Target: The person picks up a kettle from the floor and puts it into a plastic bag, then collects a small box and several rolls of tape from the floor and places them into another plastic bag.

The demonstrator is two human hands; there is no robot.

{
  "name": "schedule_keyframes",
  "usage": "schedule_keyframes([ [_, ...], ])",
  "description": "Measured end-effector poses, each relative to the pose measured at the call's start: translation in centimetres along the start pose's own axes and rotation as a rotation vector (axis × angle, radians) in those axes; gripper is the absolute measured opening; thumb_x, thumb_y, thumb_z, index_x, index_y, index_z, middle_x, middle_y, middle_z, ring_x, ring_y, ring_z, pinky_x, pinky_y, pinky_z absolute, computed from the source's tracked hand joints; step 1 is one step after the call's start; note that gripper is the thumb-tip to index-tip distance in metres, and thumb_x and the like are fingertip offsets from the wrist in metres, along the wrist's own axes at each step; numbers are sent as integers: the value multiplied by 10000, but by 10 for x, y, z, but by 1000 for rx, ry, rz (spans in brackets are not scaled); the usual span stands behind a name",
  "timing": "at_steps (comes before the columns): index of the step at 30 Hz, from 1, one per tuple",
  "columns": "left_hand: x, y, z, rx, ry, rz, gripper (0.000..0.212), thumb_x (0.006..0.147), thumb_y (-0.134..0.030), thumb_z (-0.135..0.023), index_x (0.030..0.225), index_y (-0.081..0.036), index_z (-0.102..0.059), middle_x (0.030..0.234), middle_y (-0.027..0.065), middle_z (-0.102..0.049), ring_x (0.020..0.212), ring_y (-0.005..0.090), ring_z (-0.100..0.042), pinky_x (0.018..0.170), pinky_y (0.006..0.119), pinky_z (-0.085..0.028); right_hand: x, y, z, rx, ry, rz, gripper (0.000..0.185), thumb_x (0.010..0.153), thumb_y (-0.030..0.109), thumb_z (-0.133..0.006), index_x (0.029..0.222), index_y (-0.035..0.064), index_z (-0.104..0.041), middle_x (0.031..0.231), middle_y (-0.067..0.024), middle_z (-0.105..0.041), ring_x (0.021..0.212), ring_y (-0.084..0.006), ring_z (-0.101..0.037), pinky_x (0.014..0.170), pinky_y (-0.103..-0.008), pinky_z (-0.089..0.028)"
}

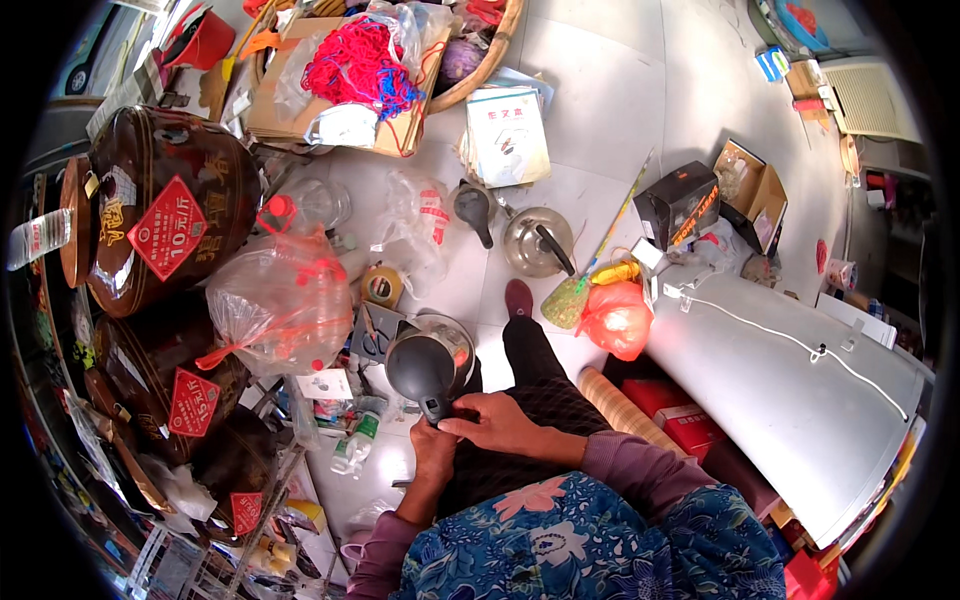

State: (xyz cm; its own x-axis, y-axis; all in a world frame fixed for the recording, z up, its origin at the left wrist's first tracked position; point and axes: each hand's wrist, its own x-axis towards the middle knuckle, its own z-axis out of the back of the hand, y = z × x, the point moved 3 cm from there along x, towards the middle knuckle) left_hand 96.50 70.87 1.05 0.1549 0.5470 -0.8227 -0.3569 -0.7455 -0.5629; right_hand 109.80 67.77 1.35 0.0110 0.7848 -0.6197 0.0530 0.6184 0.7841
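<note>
An electric kettle point(420, 367) with a black lid and a shiny metal body is in front of me, its handle end turned towards my body. My left hand point(433, 450) is closed around the kettle's black handle from below. At the top of that handle, near a small button, lie the fingers of my right hand point(491, 424); some fingertips are hidden behind it. Farther out on the floor stands a second metal kettle point(534, 238) with a black handle, and beside it a smaller dark-lidded pot point(472, 208).
Large brown jars point(176, 202) and a bag of plastic bottles point(281, 304) crowd the left. A grass hand broom point(566, 302), a red plastic bag point(616, 319) and a long silver-grey appliance point(787, 375) lie right. Booklets point(508, 139) are stacked ahead.
</note>
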Motion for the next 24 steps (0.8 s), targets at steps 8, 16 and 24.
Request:
schedule_keyframes([
  [8,10,30,-28,290,-59,-303,133,734,-84,-609,809,19,-569,683,201,-591,626,237,-631,534,347,-462,-3,-11,8,54,-210,-129,464,665,463,-702,741,11,-624,663,-151,-619,620,-251,-632,564,-314,-473],
  [16,0,45,-51,390,-194,-400,132,707,-51,-611,745,26,-511,696,210,-545,644,400,-561,536,425,-442,-7,-61,2,88,-240,-181,287,705,242,-737,721,-15,-611,632,-59,-610,589,-77,-555,526,-255,-445],
  [24,-7,99,-45,294,-206,-411,144,696,-68,-605,780,31,-544,755,220,-558,748,404,-540,653,467,-428,-4,-97,-28,114,-140,-309,249,703,159,-744,784,-31,-603,712,-45,-625,640,-76,-548,568,-254,-450],
])
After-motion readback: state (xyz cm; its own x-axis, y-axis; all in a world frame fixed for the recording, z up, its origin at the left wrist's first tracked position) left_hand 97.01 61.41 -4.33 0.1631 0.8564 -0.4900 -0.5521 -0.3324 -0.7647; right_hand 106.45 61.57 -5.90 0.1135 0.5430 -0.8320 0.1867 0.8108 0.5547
